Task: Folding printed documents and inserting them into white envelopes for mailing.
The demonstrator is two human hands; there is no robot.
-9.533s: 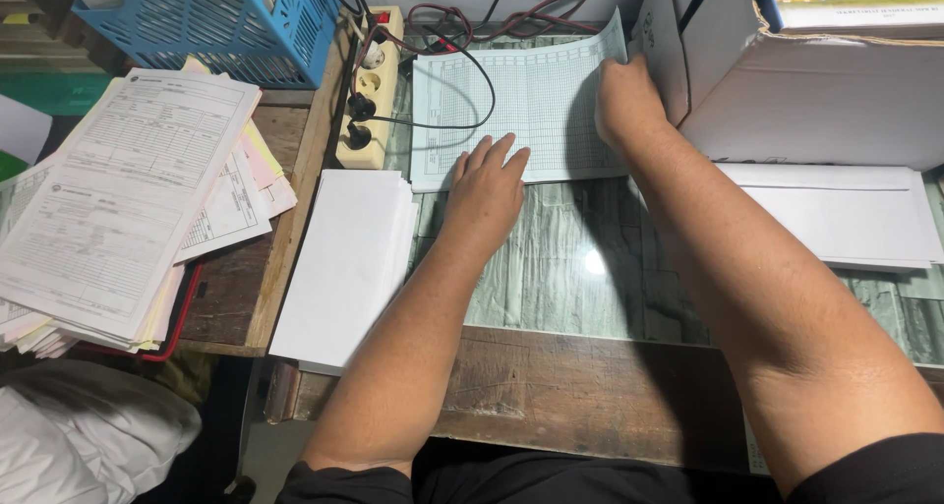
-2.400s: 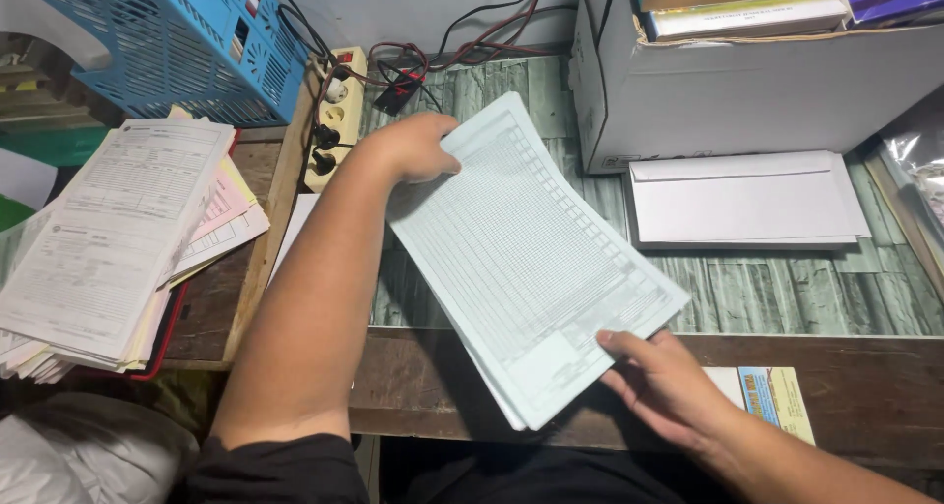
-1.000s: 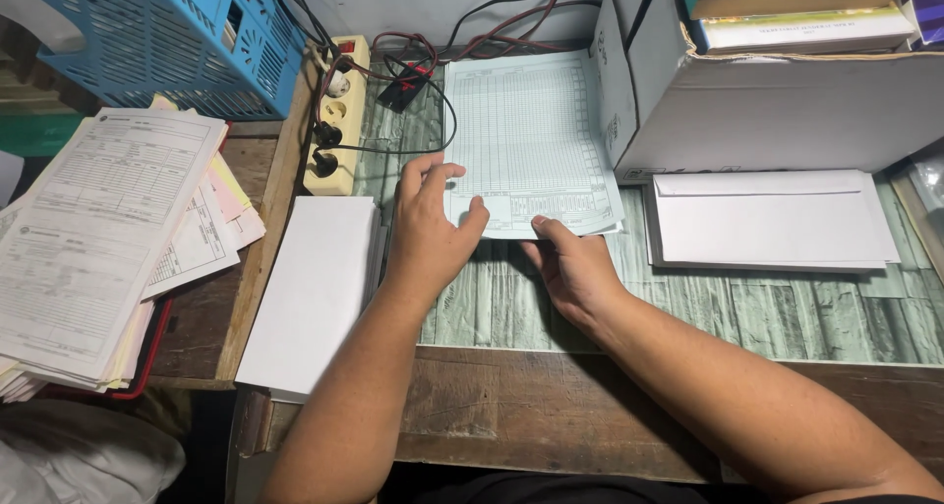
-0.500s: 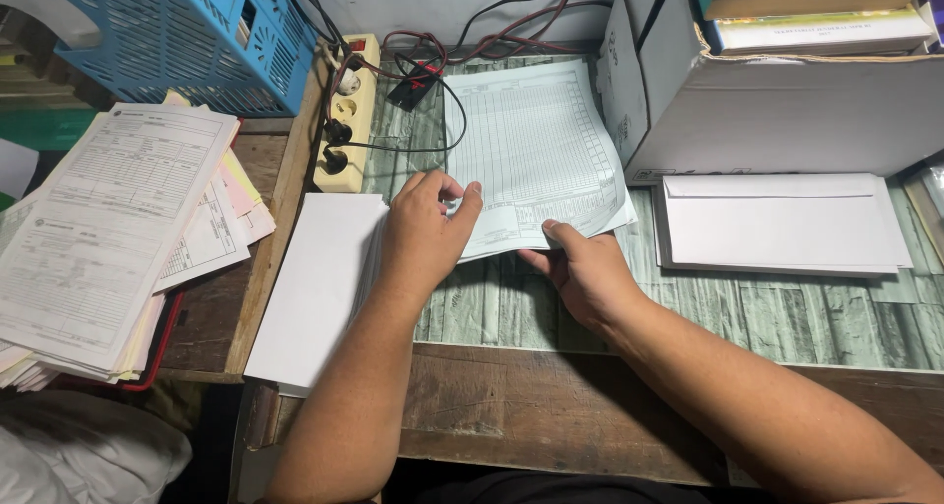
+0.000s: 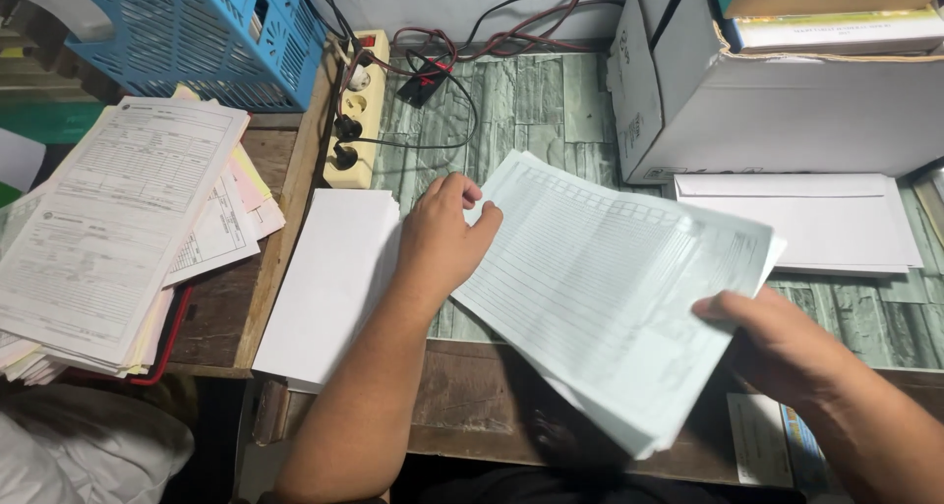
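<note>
— Blue plastic first, at the far left: a basket (image 5: 206, 37) stands at the top corner, and below it a heap of printed forms (image 5: 108, 229) lies on the wooden side table (image 5: 221, 312). What comes next?

— A cream power strip (image 5: 351, 116) with black plugs in it, along the edge of the green stone-patterned desk (image 5: 531, 106). Just below it lies a stack of blank white sheets (image 5: 329, 283), overhanging the desk's front edge.

— And the left hand?

— The left hand (image 5: 442, 238) comes up from the bottom of the view, forearm slanting up and to the right, wrist straight. Its fingers are curled and closed on the near-left edge of the stack of lined pale-green sheets (image 5: 619, 288), thumb toward the paper.

— Where is that stack?

— Held tilted above the desk's front edge, between both hands, its far corner pointing up toward the cardboard box (image 5: 787, 106). Several sheets fan out at its lower edge.

— The right hand?

— The right hand (image 5: 777, 352) enters from the lower right corner, forearm running up and to the left. It grips the stack's right edge, thumb on top, the other fingers hidden beneath the paper.

— Further right?

— White envelopes (image 5: 816, 219) lie flat on the desk, right in front of the box, which carries books (image 5: 836, 12) on top.
</note>
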